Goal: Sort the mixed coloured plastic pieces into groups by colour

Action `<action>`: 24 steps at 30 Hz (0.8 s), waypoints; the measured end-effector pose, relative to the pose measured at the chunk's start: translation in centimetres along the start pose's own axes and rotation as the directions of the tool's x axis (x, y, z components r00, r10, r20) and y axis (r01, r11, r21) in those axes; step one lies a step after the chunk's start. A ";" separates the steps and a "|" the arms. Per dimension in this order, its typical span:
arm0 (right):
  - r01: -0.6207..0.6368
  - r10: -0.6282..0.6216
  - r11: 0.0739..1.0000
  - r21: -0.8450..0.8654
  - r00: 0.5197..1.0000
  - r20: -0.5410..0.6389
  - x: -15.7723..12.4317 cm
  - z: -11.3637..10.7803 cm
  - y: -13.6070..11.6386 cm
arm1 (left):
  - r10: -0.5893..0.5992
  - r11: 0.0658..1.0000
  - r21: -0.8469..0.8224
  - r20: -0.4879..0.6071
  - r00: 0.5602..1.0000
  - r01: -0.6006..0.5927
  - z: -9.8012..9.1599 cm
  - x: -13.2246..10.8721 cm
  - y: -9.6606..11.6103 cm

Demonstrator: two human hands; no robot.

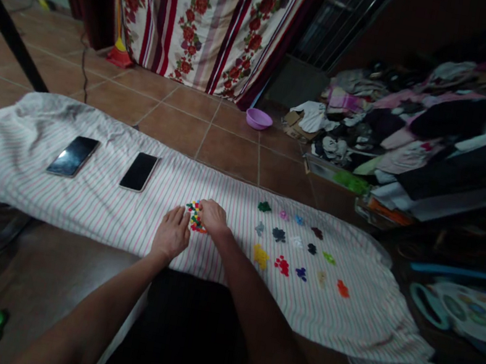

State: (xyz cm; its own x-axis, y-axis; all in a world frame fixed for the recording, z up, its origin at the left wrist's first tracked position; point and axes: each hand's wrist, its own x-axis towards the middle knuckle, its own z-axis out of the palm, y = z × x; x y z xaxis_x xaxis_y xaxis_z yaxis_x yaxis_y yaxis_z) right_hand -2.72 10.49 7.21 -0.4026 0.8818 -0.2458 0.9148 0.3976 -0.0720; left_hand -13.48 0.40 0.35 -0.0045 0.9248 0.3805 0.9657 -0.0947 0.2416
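A small patch of multicoloured pieces (195, 219), set close together in red, yellow, green and white, lies on the striped cloth between my hands. Along its left edge rests my left hand (172, 232), palm down, with the fingers laid flat and touching the edge. My right hand (214, 217) is over the upper right part of the patch, its fingers pinched together; anything in them is too small or hidden to see. To the right, small piles sorted by colour are spread out, among them yellow pieces (260, 256), red pieces (282, 265), dark green pieces (264, 206) and orange pieces (342, 289).
Two phones, one dark (73, 156) and one with a pale rim (139, 172), lie left on the striped cloth (211, 258). Beyond are a purple basin (258, 119), a floral curtain (197, 17) and a broom (119, 53). Heaped clothes (377, 115) fill the right side.
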 end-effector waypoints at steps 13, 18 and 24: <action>0.037 -0.033 0.998 0.060 0.997 -0.068 -0.1 0.9 -0.5 | 0.005 1.000 0.021 -0.013 1.000 -0.005 0.6 -0.1 -0.2; 0.014 0.023 0.972 0.234 0.988 -0.155 -0.3 1.3 0.7 | 0.017 0.999 0.040 -0.028 0.999 -0.016 0.4 -0.1 -0.1; 0.060 0.074 0.890 0.452 0.959 -0.274 0.0 2.7 2.6 | 0.010 0.999 0.034 -0.033 0.999 -0.008 0.4 -0.2 -0.1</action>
State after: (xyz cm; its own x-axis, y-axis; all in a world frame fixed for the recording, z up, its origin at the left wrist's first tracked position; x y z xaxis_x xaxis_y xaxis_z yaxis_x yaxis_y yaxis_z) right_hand -0.23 10.86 4.37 -0.3277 0.9445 0.0236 0.8052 0.2922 -0.5160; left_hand -13.45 0.40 -0.06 -0.0040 0.9110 0.4125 0.9741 -0.0898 0.2077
